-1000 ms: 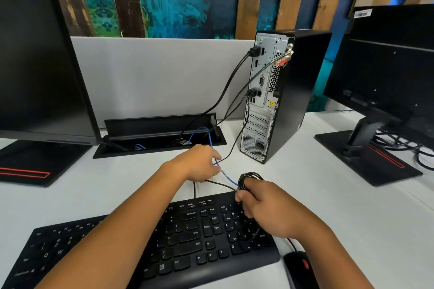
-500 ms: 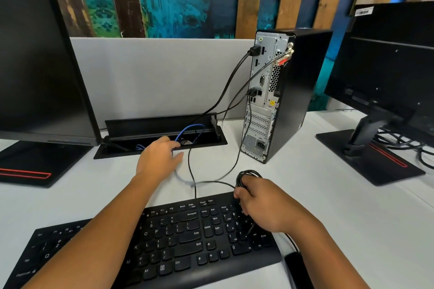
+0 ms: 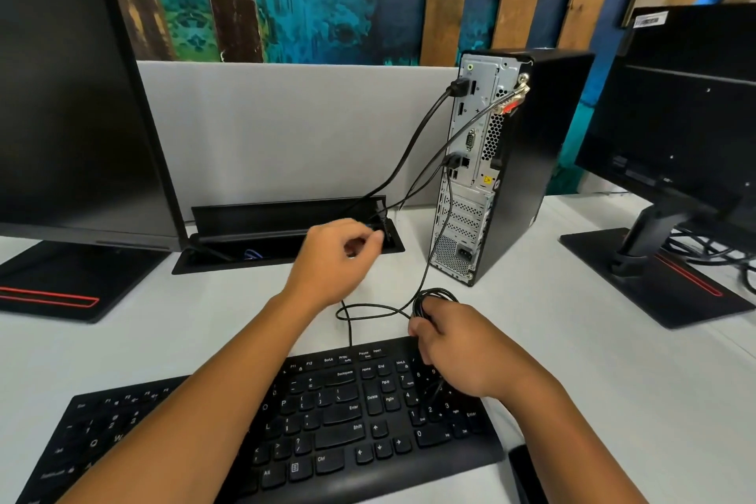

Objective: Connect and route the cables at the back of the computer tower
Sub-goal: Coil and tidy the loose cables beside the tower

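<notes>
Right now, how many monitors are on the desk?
2. One monitor stands at the far left beside the cable tray; the other monitor stands at the far right, past the computer tower. Neither is fully in frame.

Tower (image 3: 532, 160) right of cable tray (image 3: 229, 223); keyboard (image 3: 327, 421) in front; monitors flank.

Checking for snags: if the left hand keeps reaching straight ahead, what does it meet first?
Probably the black plug at its fingertips, in the open desk cable tray; the left hand may already touch it.
</notes>
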The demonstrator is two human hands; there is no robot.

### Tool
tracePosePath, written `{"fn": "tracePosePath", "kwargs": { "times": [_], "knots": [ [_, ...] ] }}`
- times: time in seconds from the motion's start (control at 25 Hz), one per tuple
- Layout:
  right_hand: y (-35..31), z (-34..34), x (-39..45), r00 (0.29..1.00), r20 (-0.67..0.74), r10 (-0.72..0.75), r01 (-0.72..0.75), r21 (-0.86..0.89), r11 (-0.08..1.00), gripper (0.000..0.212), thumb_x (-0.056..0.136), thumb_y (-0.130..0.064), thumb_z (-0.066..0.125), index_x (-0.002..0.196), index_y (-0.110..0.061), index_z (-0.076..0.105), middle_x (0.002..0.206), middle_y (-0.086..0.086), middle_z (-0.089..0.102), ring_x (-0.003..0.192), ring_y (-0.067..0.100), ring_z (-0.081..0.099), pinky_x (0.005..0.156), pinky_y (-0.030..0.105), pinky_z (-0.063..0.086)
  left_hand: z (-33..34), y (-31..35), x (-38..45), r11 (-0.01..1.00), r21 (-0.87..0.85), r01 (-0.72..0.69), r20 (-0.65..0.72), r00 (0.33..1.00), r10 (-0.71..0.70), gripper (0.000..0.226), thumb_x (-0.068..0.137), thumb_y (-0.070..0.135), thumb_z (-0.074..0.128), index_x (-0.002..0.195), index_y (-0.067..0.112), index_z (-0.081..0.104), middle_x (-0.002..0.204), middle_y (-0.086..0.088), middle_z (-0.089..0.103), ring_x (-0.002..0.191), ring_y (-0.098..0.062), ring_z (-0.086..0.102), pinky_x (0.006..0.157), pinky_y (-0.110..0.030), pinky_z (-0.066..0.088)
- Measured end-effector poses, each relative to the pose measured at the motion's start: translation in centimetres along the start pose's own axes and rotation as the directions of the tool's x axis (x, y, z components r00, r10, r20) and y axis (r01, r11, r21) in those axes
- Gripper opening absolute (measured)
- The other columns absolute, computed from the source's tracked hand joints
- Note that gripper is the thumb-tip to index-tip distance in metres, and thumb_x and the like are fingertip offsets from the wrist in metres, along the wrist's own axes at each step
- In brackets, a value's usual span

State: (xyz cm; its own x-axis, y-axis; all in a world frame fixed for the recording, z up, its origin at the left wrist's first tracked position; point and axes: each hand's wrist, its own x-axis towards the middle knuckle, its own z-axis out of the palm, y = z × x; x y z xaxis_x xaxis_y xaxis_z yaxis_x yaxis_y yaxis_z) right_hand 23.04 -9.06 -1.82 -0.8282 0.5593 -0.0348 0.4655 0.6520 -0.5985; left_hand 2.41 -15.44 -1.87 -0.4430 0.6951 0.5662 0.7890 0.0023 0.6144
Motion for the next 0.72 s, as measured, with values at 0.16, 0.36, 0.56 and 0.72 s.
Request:
{"fn": "tracePosePath", "kwargs": {
  "times": [0.16, 0.36, 0.56, 0.72],
  "knots": [
    [0.4, -1.4, -0.6, 0.998, -0.066, -0.008, 0.009, 0.027, 1.0, 0.021, 0.101, -0.032, 0.044, 0.09, -0.02, 0.057, 0.085, 0.004, 0.068, 0.079, 0.022, 0.063, 0.077, 0.041, 0.053, 1.0, 4.3, 0.7, 0.917, -0.035, 0.397, 0.73, 0.637, -0.247, 0.067, 0.089, 0.073, 0.04, 0.106, 0.015, 0.07, 0.091, 0.001, 0.075, 0.07, -0.014, 0.069, 0.078, -0.035, 0.055],
    [2.7, -4.5, -1.6, 0.976, -0.174, 0.128, -0.113, 0.09, 0.989, 0.02, 0.102, -0.028, 0.044, 0.092, -0.02, 0.06, 0.083, 0.001, 0.071, 0.082, 0.019, 0.063, 0.077, 0.035, 0.05, 1.3, 4.5, 0.6, 0.703, -0.24, 0.67, 0.767, 0.574, -0.285, 0.031, 0.096, 0.037, 0.063, 0.074, 0.022, 0.046, 0.058, 0.006, 0.033, 0.049, -0.009, 0.026, 0.045, -0.019, 0.025],
    [2.8, -4.2, -2.9, 0.986, 0.154, 0.07, -0.114, 0.298, 0.948, 0.023, 0.097, -0.026, 0.05, 0.081, -0.018, 0.065, 0.075, 0.004, 0.074, 0.093, 0.023, 0.066, 0.096, 0.038, 0.047, 3.4, 4.5, 2.6, 0.547, -0.609, 0.575, 0.252, 0.794, -0.554, 0.033, 0.095, 0.024, 0.067, 0.073, 0.022, 0.042, 0.064, 0.003, 0.033, 0.049, -0.009, 0.027, 0.041, -0.019, 0.03],
    [1.2, -4.4, -4.6, 0.924, 0.315, -0.217, -0.036, 0.637, 0.77, 0.026, 0.097, -0.027, 0.049, 0.097, -0.005, 0.063, 0.069, 0.005, 0.069, 0.085, 0.022, 0.069, 0.089, 0.027, 0.046, 5.1, 5.0, 2.5, 0.577, -0.623, 0.527, -0.013, 0.731, -0.682, 0.019, 0.095, 0.019, 0.066, 0.082, 0.016, 0.051, 0.067, 0.003, 0.045, 0.059, -0.013, 0.04, 0.054, -0.026, 0.039]
  ]
}}
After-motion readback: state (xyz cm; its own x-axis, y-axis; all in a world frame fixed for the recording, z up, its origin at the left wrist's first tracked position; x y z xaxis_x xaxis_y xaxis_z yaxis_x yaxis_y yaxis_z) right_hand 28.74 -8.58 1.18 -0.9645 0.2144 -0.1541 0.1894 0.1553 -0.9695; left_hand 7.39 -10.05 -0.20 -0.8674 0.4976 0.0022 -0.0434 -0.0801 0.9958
